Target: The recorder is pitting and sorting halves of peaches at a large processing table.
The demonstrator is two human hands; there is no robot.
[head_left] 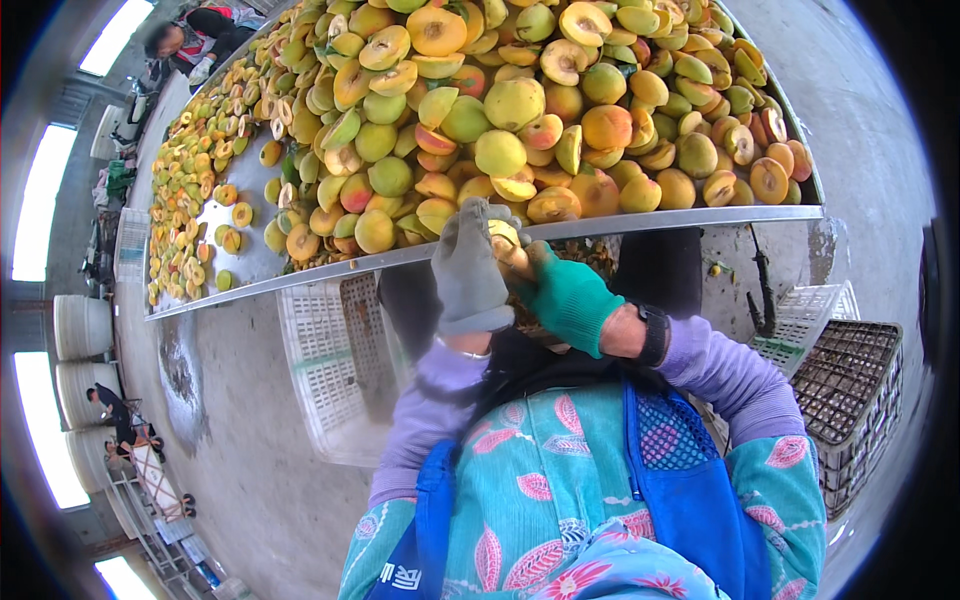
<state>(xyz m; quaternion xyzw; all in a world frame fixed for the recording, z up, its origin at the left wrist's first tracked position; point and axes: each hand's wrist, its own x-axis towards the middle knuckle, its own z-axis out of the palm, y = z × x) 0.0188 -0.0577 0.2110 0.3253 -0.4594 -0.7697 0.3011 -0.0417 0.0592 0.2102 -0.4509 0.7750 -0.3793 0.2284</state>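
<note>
At the near rim of a metal-edged table my two gloved hands meet. My left hand [470, 268], in a grey glove, is closed around a yellow peach piece [503, 232]. My right hand [572, 298], in a green glove, presses up against the same piece from the right with its fingers curled; a tan shape shows at its fingertips, and whether that is fruit, finger or a tool I cannot tell. Just beyond both hands lies a large heap of yellow, green and red-blushed peaches [500, 154], many halved with brown hollows showing.
The table's metal rim [640, 220] runs across in front of me. A white crate [325, 370] stands below left; a white basket [805, 325] and a dark crate [850, 390] stand at right. Another person [195, 45] bends at the far left end. White tubs [82, 328] line the left wall.
</note>
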